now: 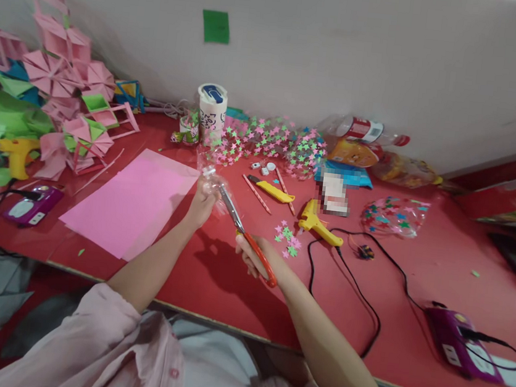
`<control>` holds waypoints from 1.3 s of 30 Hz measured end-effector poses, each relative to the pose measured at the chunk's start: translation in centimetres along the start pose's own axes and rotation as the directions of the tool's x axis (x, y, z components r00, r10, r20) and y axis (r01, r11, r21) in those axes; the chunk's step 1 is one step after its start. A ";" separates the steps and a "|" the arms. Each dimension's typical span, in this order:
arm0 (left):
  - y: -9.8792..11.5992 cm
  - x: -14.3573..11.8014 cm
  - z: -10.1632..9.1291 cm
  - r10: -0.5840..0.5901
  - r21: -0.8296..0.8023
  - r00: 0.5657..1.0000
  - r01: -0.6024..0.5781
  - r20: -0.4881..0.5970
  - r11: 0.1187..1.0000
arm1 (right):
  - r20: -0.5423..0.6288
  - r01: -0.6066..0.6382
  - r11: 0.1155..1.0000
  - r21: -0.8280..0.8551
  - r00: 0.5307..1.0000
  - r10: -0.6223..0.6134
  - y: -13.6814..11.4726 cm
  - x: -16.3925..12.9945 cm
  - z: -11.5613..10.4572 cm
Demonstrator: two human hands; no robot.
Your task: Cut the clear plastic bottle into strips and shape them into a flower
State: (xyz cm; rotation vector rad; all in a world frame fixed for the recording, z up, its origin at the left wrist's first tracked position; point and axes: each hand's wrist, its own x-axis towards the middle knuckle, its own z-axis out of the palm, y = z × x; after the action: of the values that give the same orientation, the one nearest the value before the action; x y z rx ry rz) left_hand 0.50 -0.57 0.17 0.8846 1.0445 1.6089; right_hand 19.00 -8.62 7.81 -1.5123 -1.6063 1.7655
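Cutting step: left hand (pixel 201 202) grips clear plastic piece (pixel 212 183); right hand (pixel 251 253) holds scissors (pixel 242 229), fingers in handles; next, blades likely close steadily.

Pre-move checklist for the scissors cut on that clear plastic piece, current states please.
1. Left hand grips the clear plastic piece: ok.
2. Right hand holds the orange-handled scissors: ok.
3. Blade tips meet the plastic: ok, they reach its edge.
4. Blades open or closed: cannot tell, too blurred.
5. Left fingers off the blade line: cannot tell, plastic hides them.
6. Yellow glue gun and its black cord lie apart from both hands on the red table: ok.
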 end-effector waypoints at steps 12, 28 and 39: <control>-0.2 -0.1 0.0 -0.007 -0.011 1.000 0.007 0.021 1.000 | -0.082 -0.085 0.995 -0.051 0.993 0.080 -0.6 -0.1 0.1; -0.1 -0.1 -0.2 -0.043 0.007 0.999 0.043 0.032 0.999 | -0.019 -0.045 0.999 0.008 0.999 0.045 0.0 0.2 -0.3; 0.1 0.0 -0.2 0.004 0.029 0.998 -0.006 0.063 1.000 | -0.055 -0.100 0.994 -0.042 0.994 0.097 -1.0 -0.2 -0.6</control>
State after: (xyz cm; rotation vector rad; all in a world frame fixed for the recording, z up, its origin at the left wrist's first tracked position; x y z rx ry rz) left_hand 0.25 -0.65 0.22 0.9517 1.0250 1.5637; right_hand 19.16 -8.19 8.85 -1.6712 -1.5809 1.7354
